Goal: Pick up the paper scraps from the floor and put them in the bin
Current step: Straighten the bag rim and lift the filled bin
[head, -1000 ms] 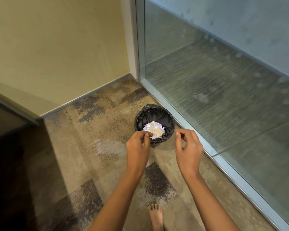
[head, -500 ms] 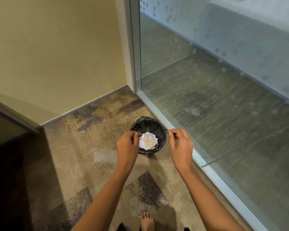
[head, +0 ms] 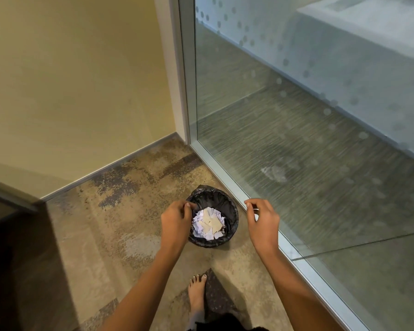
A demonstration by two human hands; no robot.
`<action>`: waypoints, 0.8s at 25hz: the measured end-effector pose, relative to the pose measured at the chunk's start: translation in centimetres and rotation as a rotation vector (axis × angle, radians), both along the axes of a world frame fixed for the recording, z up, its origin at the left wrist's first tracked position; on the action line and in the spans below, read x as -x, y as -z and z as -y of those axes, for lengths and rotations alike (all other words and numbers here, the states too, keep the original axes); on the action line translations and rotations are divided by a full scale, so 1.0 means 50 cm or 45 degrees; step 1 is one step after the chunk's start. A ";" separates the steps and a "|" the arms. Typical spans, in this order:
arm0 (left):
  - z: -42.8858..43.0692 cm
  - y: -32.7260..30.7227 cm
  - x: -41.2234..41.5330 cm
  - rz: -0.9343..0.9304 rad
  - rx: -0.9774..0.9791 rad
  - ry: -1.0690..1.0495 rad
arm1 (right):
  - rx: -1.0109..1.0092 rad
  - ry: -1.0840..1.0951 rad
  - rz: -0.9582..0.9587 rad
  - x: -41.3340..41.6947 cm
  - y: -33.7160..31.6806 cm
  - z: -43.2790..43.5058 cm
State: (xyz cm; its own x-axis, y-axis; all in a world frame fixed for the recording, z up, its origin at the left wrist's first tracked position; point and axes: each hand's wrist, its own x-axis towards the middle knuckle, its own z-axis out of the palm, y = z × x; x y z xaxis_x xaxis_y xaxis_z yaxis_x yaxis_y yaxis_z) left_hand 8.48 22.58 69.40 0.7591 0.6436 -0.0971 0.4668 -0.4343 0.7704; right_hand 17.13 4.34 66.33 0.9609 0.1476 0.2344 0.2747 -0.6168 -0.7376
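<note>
To the right, a tall glass wall, frosted dots across its upper part, grey striped flooring behind it. To the left, a plain yellow wall, grey skirting along its base. Below both, a patchy brown-and-grey carpeted floor, deep in shadow at the far left. Along the foot of the glass and up the corner, a pale metal frame.

From the bottom edge, two bare forearms reaching forward, one on each side of the bin. Small, round and upright on the floor, just beside the frame and near the corner; lined with a black bag, its edge folded out over the rim.

Over the bin's left rim, hiding part of it, the left grip: knuckles up, fingers curled in, thumb tip against the fingertips, no scrap showing in the pinch. Just right of the bin, over the frame and apart from the rim, the right grip: curled the same way, thumb against forefinger, nothing seen held. Height of either grip above the bin not clear from this view.

Lower down between the forearms, one bare foot flat on the floor, toes toward the bin, nails dark.

Inside the bin, the scraps: torn pieces, white and pale tan, heaped over the bottom.
</note>
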 end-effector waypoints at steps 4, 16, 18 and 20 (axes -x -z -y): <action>-0.058 0.052 -0.082 -0.071 0.008 0.098 | 0.118 0.048 -0.086 -0.058 0.056 -0.036; -0.119 0.384 -0.159 -0.473 0.279 -0.105 | 0.229 0.008 -0.512 -0.191 0.340 -0.073; -0.129 0.441 -0.161 -0.553 0.335 -0.156 | 0.276 0.011 -0.619 -0.203 0.410 -0.068; -0.138 0.511 -0.166 -0.629 0.374 -0.201 | 0.316 -0.002 -0.711 -0.215 0.482 -0.063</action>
State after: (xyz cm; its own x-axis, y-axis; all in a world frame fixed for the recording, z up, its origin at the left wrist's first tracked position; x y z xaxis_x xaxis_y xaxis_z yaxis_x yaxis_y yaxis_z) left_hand 16.78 29.46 43.87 0.4761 0.6375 -0.6058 0.8422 -0.1323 0.5227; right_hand 27.88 7.49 42.24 0.9282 0.1350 -0.3467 -0.1112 -0.7886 -0.6047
